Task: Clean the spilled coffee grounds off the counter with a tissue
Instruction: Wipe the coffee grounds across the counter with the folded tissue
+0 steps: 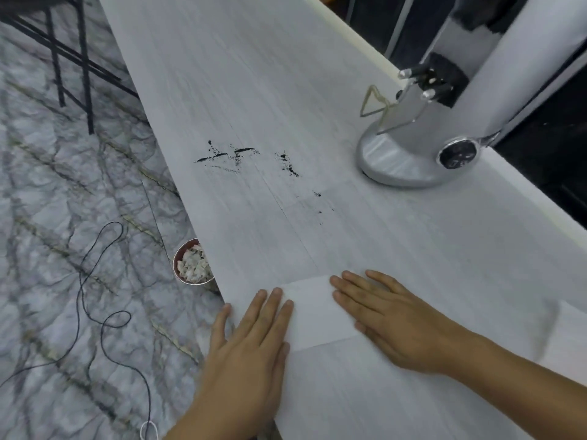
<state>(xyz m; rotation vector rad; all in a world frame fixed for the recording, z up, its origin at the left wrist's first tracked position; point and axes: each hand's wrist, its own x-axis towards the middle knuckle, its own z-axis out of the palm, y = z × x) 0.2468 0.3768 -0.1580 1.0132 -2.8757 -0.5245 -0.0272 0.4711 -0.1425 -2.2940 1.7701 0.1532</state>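
Note:
Black coffee grounds (236,157) lie smeared in streaks on the pale wood-grain counter (413,249), with a second patch of grounds (289,165) to the right and fine specks trailing toward me. A flat white tissue (314,312) rests near the counter's front edge. My left hand (251,341) lies flat with its fingertips on the tissue's left edge. My right hand (387,315) lies flat with its fingers spread on the tissue's right side. Neither hand grips anything.
A silver coffee grinder (422,128) stands on the counter at the right, behind the grounds. Below the counter's left edge a bin (190,265) holds crumpled tissues. A black cable (95,281) snakes over the marble floor. Black chair legs (73,65) stand at the upper left.

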